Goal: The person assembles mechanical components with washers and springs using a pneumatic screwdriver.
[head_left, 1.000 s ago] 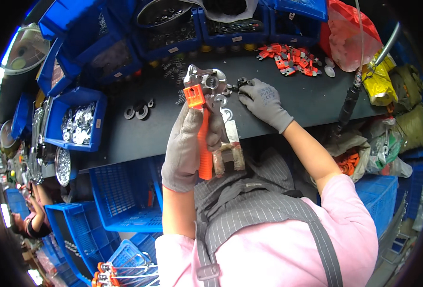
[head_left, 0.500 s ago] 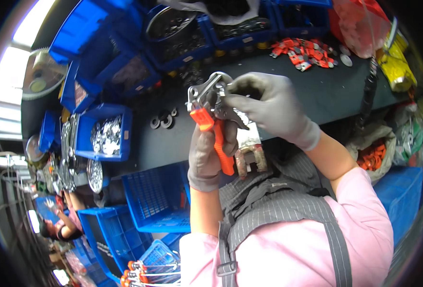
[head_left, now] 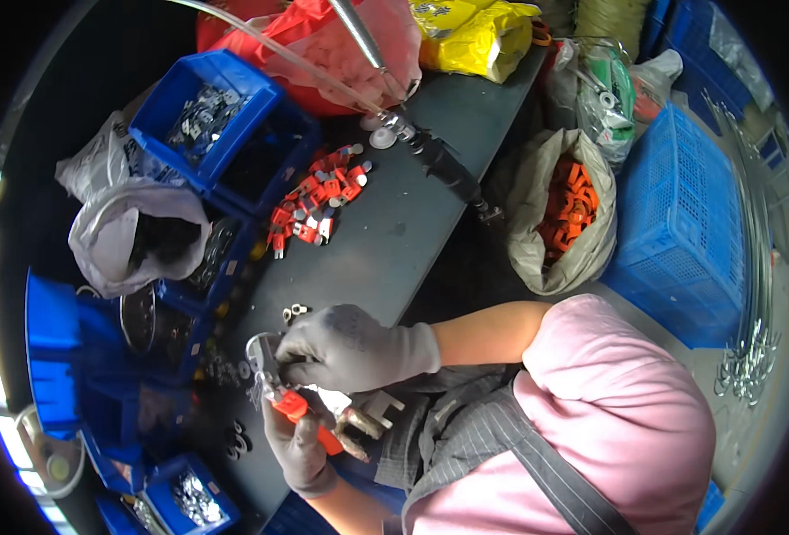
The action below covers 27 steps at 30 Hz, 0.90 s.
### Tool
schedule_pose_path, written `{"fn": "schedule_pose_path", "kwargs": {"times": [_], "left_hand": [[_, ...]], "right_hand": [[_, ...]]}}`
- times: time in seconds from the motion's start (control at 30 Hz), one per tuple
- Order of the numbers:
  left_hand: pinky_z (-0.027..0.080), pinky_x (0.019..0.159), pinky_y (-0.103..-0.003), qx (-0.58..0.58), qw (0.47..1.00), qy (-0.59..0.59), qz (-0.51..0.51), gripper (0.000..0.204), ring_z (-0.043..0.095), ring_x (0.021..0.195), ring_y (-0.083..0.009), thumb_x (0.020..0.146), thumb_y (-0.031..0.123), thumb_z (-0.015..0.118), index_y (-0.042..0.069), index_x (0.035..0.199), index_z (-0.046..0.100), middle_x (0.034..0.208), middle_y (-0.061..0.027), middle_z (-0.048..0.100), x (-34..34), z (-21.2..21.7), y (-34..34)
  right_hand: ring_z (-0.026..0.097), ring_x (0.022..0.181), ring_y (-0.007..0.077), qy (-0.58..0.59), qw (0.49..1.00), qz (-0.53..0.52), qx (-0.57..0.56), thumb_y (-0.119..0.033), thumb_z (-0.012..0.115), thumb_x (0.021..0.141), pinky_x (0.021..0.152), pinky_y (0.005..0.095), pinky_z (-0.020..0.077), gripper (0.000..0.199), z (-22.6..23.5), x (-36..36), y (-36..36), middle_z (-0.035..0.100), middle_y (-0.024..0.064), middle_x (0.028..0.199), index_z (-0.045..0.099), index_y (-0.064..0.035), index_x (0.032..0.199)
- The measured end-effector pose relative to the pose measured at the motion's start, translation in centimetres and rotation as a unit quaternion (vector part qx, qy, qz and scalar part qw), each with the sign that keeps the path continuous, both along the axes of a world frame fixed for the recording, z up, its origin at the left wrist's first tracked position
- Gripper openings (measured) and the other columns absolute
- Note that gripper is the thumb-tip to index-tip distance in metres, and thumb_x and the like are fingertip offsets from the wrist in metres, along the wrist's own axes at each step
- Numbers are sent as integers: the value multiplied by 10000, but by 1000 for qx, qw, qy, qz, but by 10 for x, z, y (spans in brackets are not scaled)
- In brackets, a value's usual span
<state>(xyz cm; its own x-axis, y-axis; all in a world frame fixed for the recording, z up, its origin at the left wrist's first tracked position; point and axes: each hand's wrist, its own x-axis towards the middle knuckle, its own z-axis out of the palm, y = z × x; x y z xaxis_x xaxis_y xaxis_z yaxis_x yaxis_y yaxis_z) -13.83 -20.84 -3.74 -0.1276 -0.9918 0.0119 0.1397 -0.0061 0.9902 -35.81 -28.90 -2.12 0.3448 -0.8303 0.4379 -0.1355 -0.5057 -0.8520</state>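
The orange-handled metal tool is sitting directly below the heap of red clips, which is lying on the dark counter. The gloved left hand is gripping the tool, its fingers closing around the handle. The gloved right hand, lower than the heap and slightly right of it, is working at the tool's metal head; its fingers are bending tightly inward, but I cannot tell whether they are pinching a small part, as the glove is covering the tips. Small metal pieces are lying below the heap, and dark rings are resting farther down and left. A black power screwdriver is hanging right of the heap, and a sack farther right is holding orange parts. A blue bin is standing above and left of the heap.
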Motion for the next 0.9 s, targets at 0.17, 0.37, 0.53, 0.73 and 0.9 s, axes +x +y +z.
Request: {"fn": "schedule_pose_path", "kwargs": {"times": [0.17, 0.37, 0.53, 0.73, 0.9], "left_hand": [[524, 601, -252, 1, 1000, 8, -11, 748, 662, 736, -138, 918, 376, 961, 48, 1434, 530, 1039, -73, 688, -8, 0, -3], [510, 622, -258, -49, 987, -121, 93, 803, 632, 724, -125, 943, 346, 880, -11, 1553, 499, 975, -47, 668, -12, -12, 19], [500, 691, -235, -38, 976, -184, 112, 850, 621, 834, -89, 962, 222, 825, -17, 1674, 430, 1105, -22, 657, -50, -16, 15], [532, 798, -270, -47, 960, -275, 5, 810, 628, 878, -111, 1014, 97, 801, -40, 1700, 392, 1069, -47, 677, -111, -37, -9], [535, 1034, -326, -162, 889, -428, -29, 852, 664, 1130, -178, 993, 232, 893, -102, 1639, 448, 1307, -115, 695, -136, -30, -16]], "right_hand": [[718, 810, 127, -286, 938, -180, -76, -122, 758, 1073, 720, 318, 574, 146, -27, -97, -31, 784, 29, 984, 747, -35, 1189], [764, 1032, 338, 23, 726, -666, -168, -241, 786, 978, 949, 439, 615, 523, -117, -375, -201, 769, 192, 1165, 648, 1, 1421], [778, 1099, 437, 107, 810, -562, 129, -287, 666, 936, 968, 532, 594, 474, -79, -440, -290, 803, 255, 1107, 715, -45, 1340], [706, 1207, 423, 389, 711, -565, -154, -230, 675, 921, 1061, 514, 570, 328, -105, -480, -291, 774, 157, 1246, 830, -132, 1193], [766, 1061, 400, 293, 718, -626, -84, -233, 637, 987, 939, 516, 615, 281, -82, -521, -284, 795, 171, 1180, 842, -155, 1162]]}}
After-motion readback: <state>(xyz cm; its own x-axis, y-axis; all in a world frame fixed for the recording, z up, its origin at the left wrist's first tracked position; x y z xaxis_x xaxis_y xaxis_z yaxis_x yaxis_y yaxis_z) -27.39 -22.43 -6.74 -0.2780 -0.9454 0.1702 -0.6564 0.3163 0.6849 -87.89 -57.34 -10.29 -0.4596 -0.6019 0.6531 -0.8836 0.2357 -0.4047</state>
